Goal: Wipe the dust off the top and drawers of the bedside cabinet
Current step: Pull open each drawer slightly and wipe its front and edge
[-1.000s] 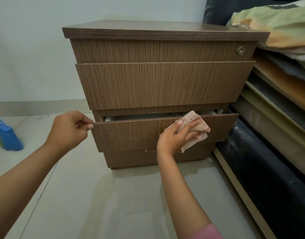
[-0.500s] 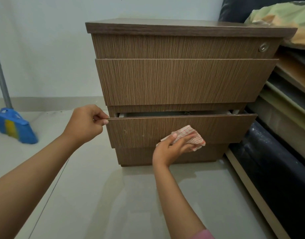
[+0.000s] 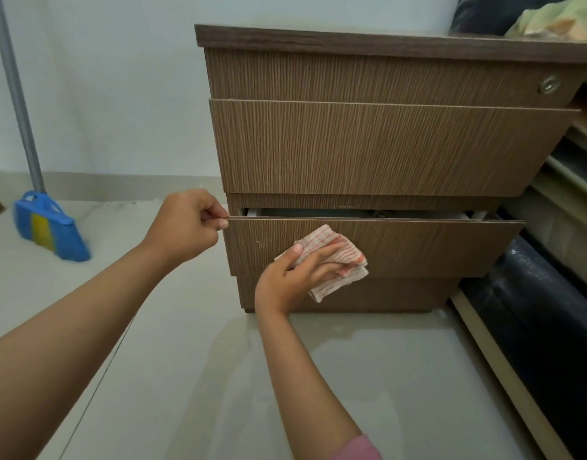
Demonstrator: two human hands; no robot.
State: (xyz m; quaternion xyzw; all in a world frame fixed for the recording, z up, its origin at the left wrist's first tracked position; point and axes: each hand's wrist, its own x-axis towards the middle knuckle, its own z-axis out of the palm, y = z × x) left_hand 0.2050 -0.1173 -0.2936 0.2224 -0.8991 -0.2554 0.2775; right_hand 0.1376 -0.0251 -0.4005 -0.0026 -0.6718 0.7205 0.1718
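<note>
Floor (image 3: 368,376) comes first, glossy pale tile with a faint reflection of the cabinet in it, and both bare forearms reach across it from the near edge; a bit of pink sleeve (image 3: 358,451) shows at the right elbow. The right hand (image 3: 295,280) is clamped around a bunched-up cloth (image 3: 335,257), white with thin red-orange check lines, and presses it flat against the front of the bottom drawer (image 3: 418,247), left of the panel's middle. The left hand (image 3: 186,224) pinches the top left corner of that same drawer front between thumb and fingertips. The drawer sits pulled out a little, so there's a dark gap along its top edge, too shadowy to make out what's inside. Above it the bedside cabinet (image 3: 385,144) has a wide middle drawer pushed in and a top drawer with a small round metal lock (image 3: 548,84) near its right end. No brand or lettering readable anywhere on it. Off to the left, near the wall, a blue broom (image 3: 48,227) with a yellow stripe stands on the tiles with its grey pole going up out of view. Tight against the cabinet's right side there's a stack of boards and something black (image 3: 534,320) and dusty, with a greenish blanket (image 3: 558,18) piled on top at the far right.
</note>
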